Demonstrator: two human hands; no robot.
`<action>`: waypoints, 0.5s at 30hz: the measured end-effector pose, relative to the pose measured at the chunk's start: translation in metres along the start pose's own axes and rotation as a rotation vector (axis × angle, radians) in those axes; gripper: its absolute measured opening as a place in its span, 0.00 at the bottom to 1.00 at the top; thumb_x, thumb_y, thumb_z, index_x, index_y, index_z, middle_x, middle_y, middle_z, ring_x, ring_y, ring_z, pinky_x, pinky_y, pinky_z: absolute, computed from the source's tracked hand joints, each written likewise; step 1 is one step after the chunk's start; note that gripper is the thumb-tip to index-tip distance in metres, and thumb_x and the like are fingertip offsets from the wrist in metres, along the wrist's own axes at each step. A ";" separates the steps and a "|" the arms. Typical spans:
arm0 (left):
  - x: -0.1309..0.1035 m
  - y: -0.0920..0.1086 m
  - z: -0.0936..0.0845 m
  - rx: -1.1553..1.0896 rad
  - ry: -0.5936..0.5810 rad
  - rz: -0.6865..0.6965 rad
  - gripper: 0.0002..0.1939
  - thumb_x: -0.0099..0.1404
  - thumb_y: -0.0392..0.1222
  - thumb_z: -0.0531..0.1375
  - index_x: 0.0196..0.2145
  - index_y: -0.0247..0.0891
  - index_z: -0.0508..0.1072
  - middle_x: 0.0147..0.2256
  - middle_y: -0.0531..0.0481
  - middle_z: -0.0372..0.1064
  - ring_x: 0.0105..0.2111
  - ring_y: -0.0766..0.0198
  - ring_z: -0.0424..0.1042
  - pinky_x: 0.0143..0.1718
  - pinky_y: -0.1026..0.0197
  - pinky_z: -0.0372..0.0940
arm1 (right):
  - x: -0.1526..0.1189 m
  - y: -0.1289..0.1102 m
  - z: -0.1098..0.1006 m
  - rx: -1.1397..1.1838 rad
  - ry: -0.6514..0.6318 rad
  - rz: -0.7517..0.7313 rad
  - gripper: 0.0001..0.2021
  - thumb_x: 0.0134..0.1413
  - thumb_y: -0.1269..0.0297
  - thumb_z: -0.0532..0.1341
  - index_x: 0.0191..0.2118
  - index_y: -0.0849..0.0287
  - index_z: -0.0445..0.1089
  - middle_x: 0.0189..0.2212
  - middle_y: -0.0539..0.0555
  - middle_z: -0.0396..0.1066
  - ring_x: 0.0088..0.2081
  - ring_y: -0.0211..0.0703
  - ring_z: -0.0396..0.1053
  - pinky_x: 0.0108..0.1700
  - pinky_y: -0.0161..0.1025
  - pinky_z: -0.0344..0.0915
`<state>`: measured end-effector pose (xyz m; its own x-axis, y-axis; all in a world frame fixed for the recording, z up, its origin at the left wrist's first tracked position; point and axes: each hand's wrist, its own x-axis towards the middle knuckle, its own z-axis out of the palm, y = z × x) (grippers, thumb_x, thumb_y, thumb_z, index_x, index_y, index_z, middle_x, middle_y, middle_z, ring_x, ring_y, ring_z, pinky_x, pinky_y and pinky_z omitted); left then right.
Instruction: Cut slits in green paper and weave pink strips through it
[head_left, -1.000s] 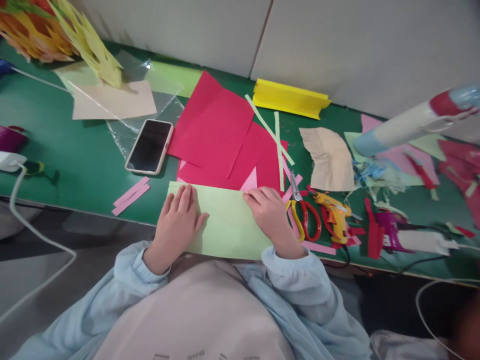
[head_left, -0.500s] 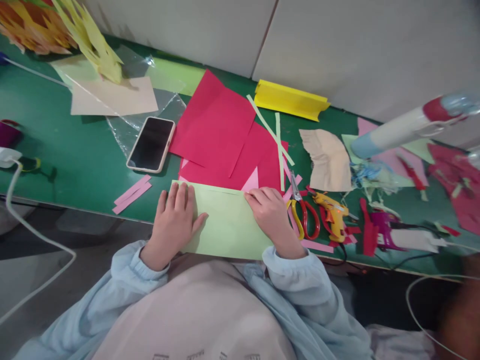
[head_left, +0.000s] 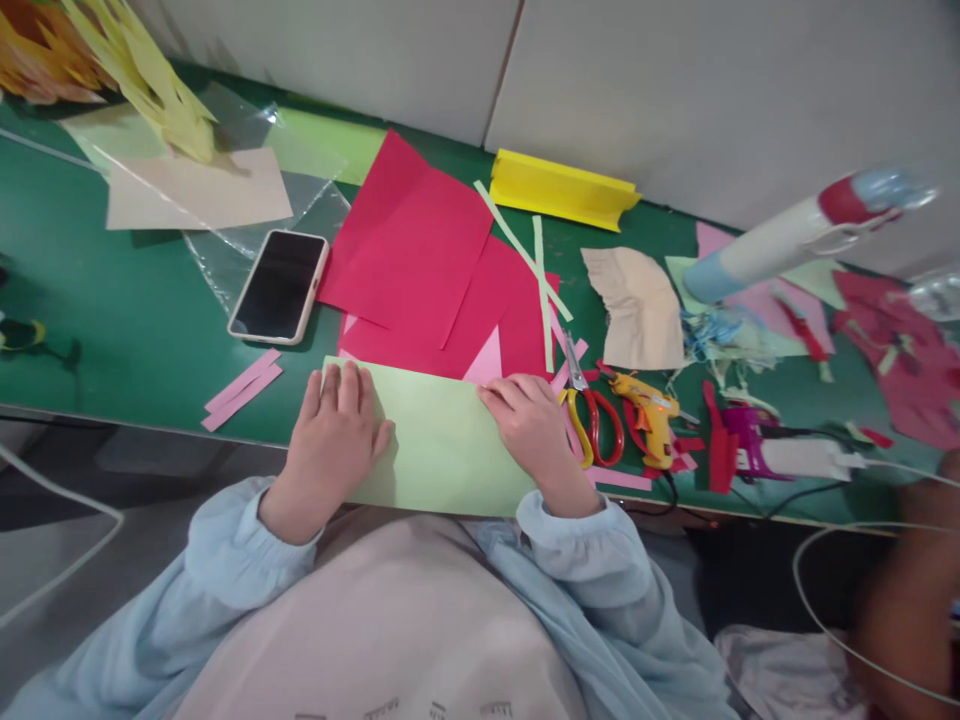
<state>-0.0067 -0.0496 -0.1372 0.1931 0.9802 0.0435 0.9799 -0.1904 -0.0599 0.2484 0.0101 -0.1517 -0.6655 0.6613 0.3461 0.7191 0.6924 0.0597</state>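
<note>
A pale green sheet of paper (head_left: 435, 440) lies at the front edge of the table, partly over red sheets (head_left: 420, 240). My left hand (head_left: 330, 430) rests flat on its left end, fingers stretched towards the far edge and thumb out to the side. At the far right corner, the fingers of my right hand (head_left: 529, 420) are bent and pinch the sheet's edge. Just right of that hand lie scissors (head_left: 592, 410) with red and yellow handles. A pink piece (head_left: 486, 358) shows beyond the green sheet's far edge.
A phone (head_left: 279, 285) and pink strips (head_left: 241, 390) lie to the left. On the right are a yellow glue gun (head_left: 651, 420), a beige crinkled piece (head_left: 637, 310), and a leaning bottle (head_left: 787, 245). A folded yellow piece (head_left: 562, 190) stands by the wall. Another person's arm (head_left: 907, 590) is at lower right.
The view has turned slightly right, so everything sits further left. Along the green sheet's far edge, a thin line seen before no longer shows clearly. Both hands keep nearly the same places on it.
</note>
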 end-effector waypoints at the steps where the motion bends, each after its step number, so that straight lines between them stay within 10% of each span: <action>1: 0.001 0.003 -0.001 0.004 -0.001 -0.014 0.32 0.69 0.43 0.48 0.62 0.12 0.56 0.61 0.17 0.54 0.63 0.33 0.56 0.63 0.37 0.49 | -0.002 0.001 0.001 0.008 -0.001 0.011 0.10 0.63 0.72 0.57 0.45 0.59 0.74 0.40 0.54 0.76 0.42 0.47 0.62 0.45 0.45 0.57; 6: 0.010 0.027 -0.008 0.050 -0.016 -0.063 0.30 0.69 0.38 0.46 0.61 0.11 0.57 0.60 0.16 0.57 0.61 0.35 0.60 0.61 0.37 0.53 | -0.006 0.001 0.005 0.035 -0.011 0.049 0.11 0.65 0.72 0.55 0.46 0.58 0.74 0.41 0.54 0.76 0.43 0.46 0.62 0.46 0.45 0.58; 15: 0.027 0.067 -0.006 -0.111 -0.006 0.274 0.26 0.72 0.41 0.47 0.62 0.24 0.61 0.61 0.32 0.61 0.61 0.45 0.61 0.60 0.44 0.57 | -0.001 -0.003 0.004 0.028 0.028 0.061 0.11 0.65 0.73 0.54 0.43 0.59 0.75 0.38 0.54 0.76 0.40 0.46 0.62 0.44 0.44 0.58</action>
<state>0.0644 -0.0363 -0.1336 0.4515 0.8916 0.0347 0.8908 -0.4526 0.0409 0.2458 0.0089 -0.1563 -0.6146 0.6942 0.3746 0.7518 0.6593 0.0117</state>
